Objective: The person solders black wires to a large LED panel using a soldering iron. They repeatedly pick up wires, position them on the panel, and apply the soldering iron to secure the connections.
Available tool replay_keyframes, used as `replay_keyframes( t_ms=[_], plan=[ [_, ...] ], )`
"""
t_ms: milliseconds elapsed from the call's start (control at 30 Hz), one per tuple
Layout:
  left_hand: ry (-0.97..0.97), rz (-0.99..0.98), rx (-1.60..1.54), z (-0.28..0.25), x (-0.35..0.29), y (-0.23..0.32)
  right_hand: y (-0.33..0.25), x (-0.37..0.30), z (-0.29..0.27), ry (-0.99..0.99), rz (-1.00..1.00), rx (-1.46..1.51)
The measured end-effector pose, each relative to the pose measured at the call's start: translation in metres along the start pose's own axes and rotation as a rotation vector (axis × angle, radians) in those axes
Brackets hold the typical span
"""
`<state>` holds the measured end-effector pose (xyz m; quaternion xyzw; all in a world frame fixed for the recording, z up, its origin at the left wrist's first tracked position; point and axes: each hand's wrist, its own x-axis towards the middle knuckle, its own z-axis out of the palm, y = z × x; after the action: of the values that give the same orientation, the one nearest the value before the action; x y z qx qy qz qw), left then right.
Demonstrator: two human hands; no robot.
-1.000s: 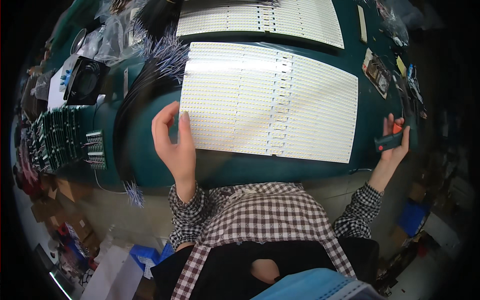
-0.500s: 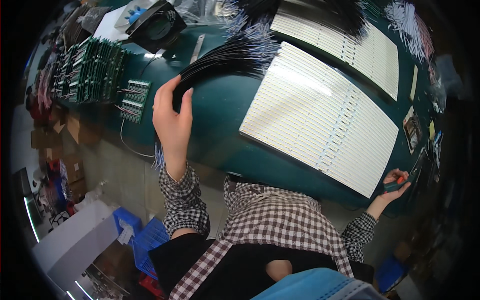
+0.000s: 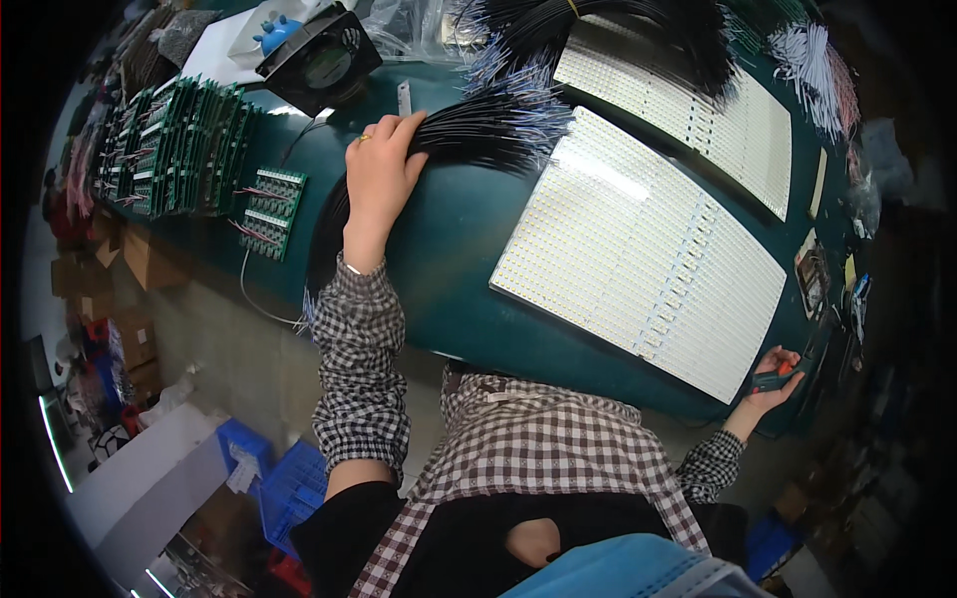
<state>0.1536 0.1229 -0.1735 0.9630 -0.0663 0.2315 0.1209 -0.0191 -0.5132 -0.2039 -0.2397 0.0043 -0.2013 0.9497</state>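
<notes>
My left hand [image 3: 381, 174] is curled over the near end of a bundle of black wires [image 3: 469, 130], its fingers closed on them. The wires fan out to the right into pale blue and white tips, and part of the bundle hangs down behind my wrist. At the right table edge my right hand [image 3: 774, 387] holds a soldering iron [image 3: 770, 381] with a dark green handle and an orange part. Its thin end is hard to make out. Between my hands lies a large white panel [image 3: 638, 249] with rows of small yellowish parts and a band of blue marks.
A second white panel [image 3: 688, 120] lies behind, partly under more black wires [image 3: 638, 30]. To the left stand a stack of green circuit boards [image 3: 179, 145], a small board [image 3: 271, 214] with wires, and a black fan [image 3: 319, 60]. White wires [image 3: 805, 75] lie far right.
My left hand has moved up and right and closed on the black wires; before, its thumb and fingers were apart. My right hand still holds the iron, nearly in place.
</notes>
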Motion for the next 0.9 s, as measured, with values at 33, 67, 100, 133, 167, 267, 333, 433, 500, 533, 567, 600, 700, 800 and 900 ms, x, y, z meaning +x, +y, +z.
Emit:
replay_keyframes(
  t_ms=[33, 67, 100, 133, 167, 267, 333, 433, 500, 533, 567, 600, 700, 800, 900],
  plan=[
    [0.032, 0.021, -0.001, -0.001, 0.001, 0.003, -0.001, 0.0, -0.002, -0.006, 0.0, -0.007],
    [0.088, 0.066, -0.043, -0.004, 0.006, 0.011, -0.002, 0.002, -0.002, -0.018, -0.003, -0.015],
    [0.141, 0.112, -0.087, -0.007, 0.011, 0.025, -0.004, 0.002, -0.002, -0.023, 0.001, -0.008],
    [0.195, 0.158, -0.133, -0.006, 0.015, 0.038, -0.005, 0.002, -0.003, -0.028, 0.004, -0.002],
    [0.184, 0.153, -0.263, -0.002, 0.017, 0.05, -0.007, 0.006, -0.004, -0.039, 0.015, 0.008],
    [0.151, 0.149, -0.272, 0.008, 0.027, 0.066, -0.011, 0.012, -0.005, -0.06, 0.022, -0.014],
    [0.174, 0.15, -0.305, 0.01, 0.027, 0.062, -0.01, 0.012, -0.004, -0.036, 0.015, 0.006],
    [0.199, 0.179, -0.405, 0.016, 0.027, 0.052, -0.007, 0.007, -0.001, -0.02, 0.021, -0.003],
    [0.188, 0.149, -0.534, 0.013, 0.029, 0.055, -0.003, 0.009, 0.003, -0.052, 0.054, -0.016],
    [0.16, 0.146, -0.57, 0.013, 0.028, 0.05, -0.002, 0.012, 0.003, -0.018, 0.056, -0.021],
    [0.155, 0.15, -0.585, 0.012, 0.027, 0.047, 0.002, 0.014, 0.005, -0.039, 0.083, -0.015],
    [0.149, 0.154, -0.603, 0.01, 0.027, 0.046, 0.004, 0.014, 0.007, -0.02, 0.092, 0.006],
    [0.14, 0.105, -0.657, 0.006, 0.024, 0.043, 0.016, 0.012, 0.015, -0.017, 0.085, 0.04],
    [0.125, 0.137, -0.588, 0.005, 0.025, 0.046, 0.024, 0.011, 0.017, -0.022, 0.091, 0.036],
    [0.258, 0.009, -0.771, 0.006, 0.019, 0.046, 0.031, 0.01, 0.02, -0.016, 0.099, 0.024]
  ],
)
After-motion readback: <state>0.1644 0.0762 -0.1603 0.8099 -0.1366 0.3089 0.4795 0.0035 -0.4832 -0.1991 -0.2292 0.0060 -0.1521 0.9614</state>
